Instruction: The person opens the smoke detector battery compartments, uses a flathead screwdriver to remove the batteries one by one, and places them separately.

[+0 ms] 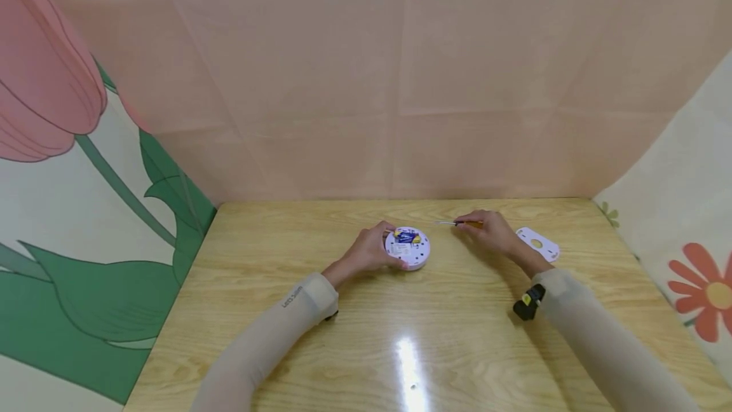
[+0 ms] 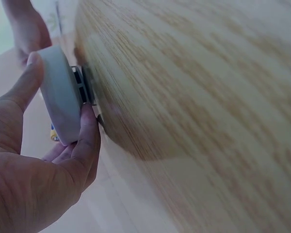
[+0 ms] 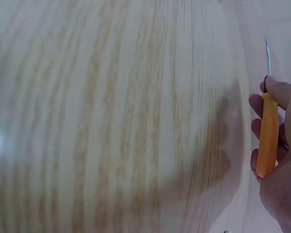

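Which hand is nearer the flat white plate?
Right. The right hand is just left of the white plate; the left hand is farther left, gripping the round device.

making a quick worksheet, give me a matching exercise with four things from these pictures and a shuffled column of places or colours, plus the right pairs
Things
1. tool with a metal shaft
2. round white device
3. flat white plate
4. battery section

Places or colours
A. on the wooden table, held by neither hand
B. gripped in the right hand
C. blue and yellow
D. gripped in the left hand

Right pairs: 1-B, 2-D, 3-A, 4-C
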Available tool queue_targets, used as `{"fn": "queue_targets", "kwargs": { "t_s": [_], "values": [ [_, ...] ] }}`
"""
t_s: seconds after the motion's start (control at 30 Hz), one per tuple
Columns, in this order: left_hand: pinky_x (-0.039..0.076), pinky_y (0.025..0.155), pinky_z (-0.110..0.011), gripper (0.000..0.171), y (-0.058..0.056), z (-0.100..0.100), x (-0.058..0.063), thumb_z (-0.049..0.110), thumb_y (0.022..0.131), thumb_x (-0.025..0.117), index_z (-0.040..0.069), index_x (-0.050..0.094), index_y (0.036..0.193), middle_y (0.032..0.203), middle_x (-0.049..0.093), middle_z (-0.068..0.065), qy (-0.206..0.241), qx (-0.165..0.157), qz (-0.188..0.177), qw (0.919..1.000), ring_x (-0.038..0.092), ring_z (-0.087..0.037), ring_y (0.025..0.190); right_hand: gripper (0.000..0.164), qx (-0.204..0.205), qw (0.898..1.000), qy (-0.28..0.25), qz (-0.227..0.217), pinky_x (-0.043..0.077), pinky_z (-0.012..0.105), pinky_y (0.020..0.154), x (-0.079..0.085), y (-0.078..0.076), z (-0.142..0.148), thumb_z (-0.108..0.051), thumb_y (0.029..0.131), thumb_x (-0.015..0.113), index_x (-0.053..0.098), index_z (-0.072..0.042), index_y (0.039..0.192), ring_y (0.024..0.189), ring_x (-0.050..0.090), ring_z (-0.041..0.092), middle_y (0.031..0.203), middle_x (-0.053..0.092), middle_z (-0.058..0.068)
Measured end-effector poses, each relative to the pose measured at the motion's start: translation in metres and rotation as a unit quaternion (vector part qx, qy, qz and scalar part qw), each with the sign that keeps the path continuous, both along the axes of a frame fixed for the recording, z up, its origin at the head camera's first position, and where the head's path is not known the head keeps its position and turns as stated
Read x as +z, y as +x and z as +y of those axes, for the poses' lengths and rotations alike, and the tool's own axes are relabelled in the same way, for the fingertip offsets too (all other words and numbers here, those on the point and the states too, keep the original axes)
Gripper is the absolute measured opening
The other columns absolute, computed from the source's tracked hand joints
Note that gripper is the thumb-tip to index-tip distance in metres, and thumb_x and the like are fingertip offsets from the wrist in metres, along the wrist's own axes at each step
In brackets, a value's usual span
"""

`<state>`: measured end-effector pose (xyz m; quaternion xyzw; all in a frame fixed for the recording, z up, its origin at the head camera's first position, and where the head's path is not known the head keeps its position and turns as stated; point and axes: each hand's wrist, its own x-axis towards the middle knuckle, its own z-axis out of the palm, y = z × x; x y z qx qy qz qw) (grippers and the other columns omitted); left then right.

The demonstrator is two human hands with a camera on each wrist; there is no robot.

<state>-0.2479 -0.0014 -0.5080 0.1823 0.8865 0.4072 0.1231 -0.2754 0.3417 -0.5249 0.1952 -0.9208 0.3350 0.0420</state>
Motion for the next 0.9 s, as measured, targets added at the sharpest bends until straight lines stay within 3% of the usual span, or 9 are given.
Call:
{"fn": "queue_targets", "kwargs": {
  "t_s": [0.17, 0.3, 0.43, 0.7, 0.9],
  "values": [
    [0.05, 0.111, -0.039, 0.096, 0.0, 0.0, 0.001, 0.035, 0.068, 0.103, 0.007, 0.056, 0.146, 0.138, 0.068, -0.016, -0.002, -0.001, -0.003, 1.0, 0.064, -0.026, 0.126, 0.018, -0.002, 1.0, 0.003, 0.023, 0.054, 0.039, 0.079, -0.002, -0.007, 0.002, -0.007, 0.098, 0.076, 0.081, -0.002, 0.114, 0.095, 0.07, 0.032, 0.104, 0.077, 0.013],
    [0.05, 0.111, -0.039, 0.096, -0.001, 0.0, 0.001, 0.036, 0.067, 0.103, 0.008, 0.056, 0.145, 0.138, 0.069, -0.015, -0.006, 0.0, -0.001, 1.0, 0.064, -0.026, 0.126, 0.017, -0.015, 1.0, 0.01, 0.025, 0.051, 0.031, 0.077, -0.005, -0.013, 0.003, -0.008, 0.098, 0.076, 0.081, -0.002, 0.113, 0.094, 0.069, 0.028, 0.103, 0.076, 0.013],
    [0.05, 0.111, -0.039, 0.095, -0.001, 0.0, 0.001, 0.035, 0.067, 0.103, 0.007, 0.056, 0.145, 0.137, 0.069, -0.016, -0.006, -0.003, 0.002, 1.0, 0.065, -0.026, 0.126, 0.017, -0.025, 0.999, 0.012, 0.028, 0.052, 0.036, 0.077, -0.007, -0.018, 0.005, -0.009, 0.098, 0.076, 0.081, -0.001, 0.113, 0.093, 0.069, 0.031, 0.102, 0.076, 0.015],
    [0.051, 0.11, -0.037, 0.094, -0.001, 0.0, -0.001, 0.035, 0.068, 0.103, 0.007, 0.056, 0.145, 0.136, 0.07, -0.016, -0.002, -0.007, 0.007, 0.9999, 0.065, -0.025, 0.125, 0.019, -0.025, 0.999, 0.017, 0.022, 0.054, 0.058, 0.09, -0.014, -0.025, 0.011, -0.011, 0.099, 0.076, 0.081, -0.001, 0.114, 0.101, 0.07, 0.039, 0.104, 0.075, 0.017],
    [0.051, 0.109, -0.037, 0.093, -0.001, -0.001, 0.0, 0.034, 0.069, 0.103, 0.006, 0.056, 0.144, 0.136, 0.07, -0.016, 0.001, -0.011, 0.01, 0.9999, 0.065, -0.025, 0.125, 0.016, -0.016, 0.997, 0.02, 0.067, 0.054, 0.051, 0.082, -0.02, -0.031, 0.015, -0.009, 0.097, 0.078, 0.082, -0.001, 0.11, 0.093, 0.069, 0.036, 0.098, 0.075, 0.015]
  ]
}}
